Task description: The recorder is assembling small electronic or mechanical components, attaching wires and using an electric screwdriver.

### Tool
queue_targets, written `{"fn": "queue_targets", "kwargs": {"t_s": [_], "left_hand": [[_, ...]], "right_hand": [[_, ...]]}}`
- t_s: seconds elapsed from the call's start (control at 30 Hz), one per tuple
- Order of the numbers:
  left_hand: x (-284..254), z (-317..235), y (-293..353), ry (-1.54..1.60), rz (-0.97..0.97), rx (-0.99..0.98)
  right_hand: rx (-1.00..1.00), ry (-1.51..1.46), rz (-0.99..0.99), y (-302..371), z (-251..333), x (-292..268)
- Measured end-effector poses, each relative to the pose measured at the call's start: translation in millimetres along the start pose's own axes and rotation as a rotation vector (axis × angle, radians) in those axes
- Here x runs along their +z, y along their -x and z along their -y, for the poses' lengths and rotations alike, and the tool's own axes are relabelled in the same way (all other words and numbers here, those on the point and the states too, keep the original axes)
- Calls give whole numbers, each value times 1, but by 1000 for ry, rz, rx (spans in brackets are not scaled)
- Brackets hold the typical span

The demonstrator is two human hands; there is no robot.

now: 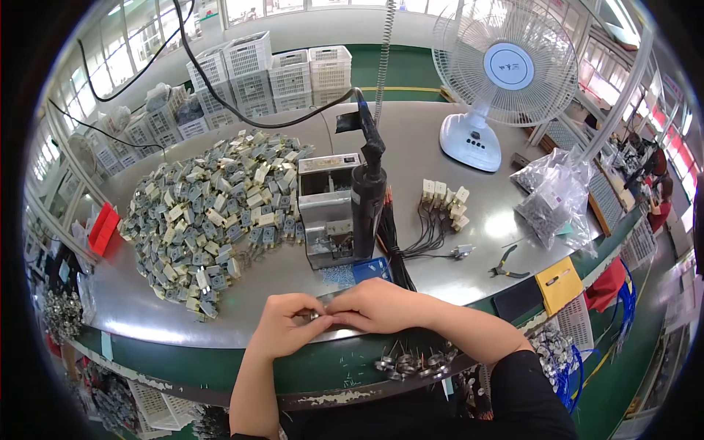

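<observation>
Close together over the near edge of the metal tabletop (418, 128), my left hand (288, 323) and my right hand (375, 305) have their fingers pinched. A small shiny metal piece (314, 316) shows between the left thumb and fingers. The right fingertips meet the left ones at this piece, and what they pinch is hidden. Just beyond my hands lie a blue card-like piece (372, 270) and small light-blue bits (337, 276). Behind these stands a metal box fixture (323, 220) beside an upright black power driver (367, 209).
A large heap of small grey and cream blocks (213, 205) covers the left. To the right are cables with cream connectors (438, 192), pliers (507, 265), a yellow pad (559, 284), a plastic bag (557, 198) and a white fan (473, 139). Round metal parts (414, 363) lie near my right forearm.
</observation>
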State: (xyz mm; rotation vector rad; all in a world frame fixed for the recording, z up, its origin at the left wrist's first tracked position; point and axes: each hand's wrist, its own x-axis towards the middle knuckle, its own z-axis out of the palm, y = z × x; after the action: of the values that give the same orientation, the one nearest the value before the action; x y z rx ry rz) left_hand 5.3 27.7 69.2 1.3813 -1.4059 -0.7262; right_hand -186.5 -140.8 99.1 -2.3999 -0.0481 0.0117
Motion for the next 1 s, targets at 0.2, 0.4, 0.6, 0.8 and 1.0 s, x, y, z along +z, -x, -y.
{"fn": "queue_targets", "kwargs": {"t_s": [0.2,0.4,0.6,0.8,1.0], "left_hand": [[4,48,9,517,-150,-66],[8,54,13,663,-75,-39],[18,35,-4,450,-71,-232],[34,33,3,888,80,-204],[39,35,9,1015,124,-211]], "right_hand": [[-36,-152,-248,-9,-7,9],[-80,-81,-329,-5,-11,9],[-255,211,-493,-8,-14,-2],[-149,-92,-451,-7,-18,-2],[-123,-359,-463,-6,-19,5]]}}
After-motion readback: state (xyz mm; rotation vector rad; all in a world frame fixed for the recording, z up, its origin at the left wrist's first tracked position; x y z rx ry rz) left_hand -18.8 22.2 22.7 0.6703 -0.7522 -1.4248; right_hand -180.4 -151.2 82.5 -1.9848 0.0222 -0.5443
